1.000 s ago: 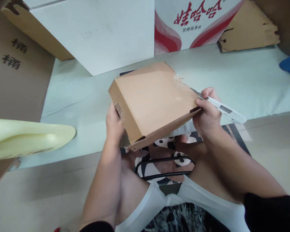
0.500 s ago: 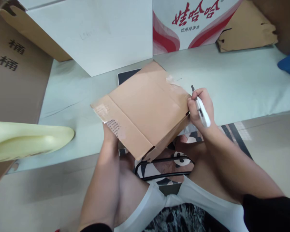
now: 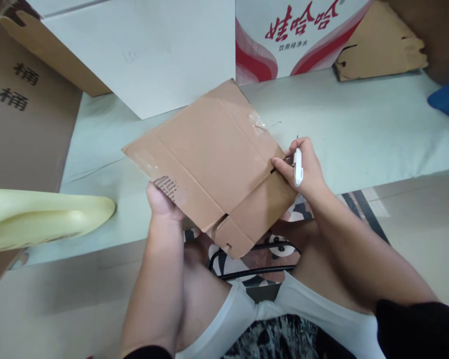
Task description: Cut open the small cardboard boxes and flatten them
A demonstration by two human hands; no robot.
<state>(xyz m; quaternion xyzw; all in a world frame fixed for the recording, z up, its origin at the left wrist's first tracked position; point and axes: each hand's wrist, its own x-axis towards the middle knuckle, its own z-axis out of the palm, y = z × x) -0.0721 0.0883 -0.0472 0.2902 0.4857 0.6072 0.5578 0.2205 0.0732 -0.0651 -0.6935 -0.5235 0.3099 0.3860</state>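
A brown cardboard box, folded flat or nearly so, is held tilted over my lap and the table's near edge. Its left flap has a torn patch showing corrugation, and tape clings to the upper right part. My left hand supports the left edge from below; its fingers are hidden behind the cardboard. In my right hand is a white utility knife, its tip pointing away from me. The thumb of that hand also presses on the box's right edge.
A pale green cloth covers the table. Behind stand a white box and a red-and-white carton. Folded cardboard lies at the back right. A pale yellow object juts in from the left, near a large brown carton.
The cardboard has shifted left and tilted, so its near side flap now lies opened out in view. My right hand moved slightly left, and the knife turned more upright. The dark tablet-like object is now covered.
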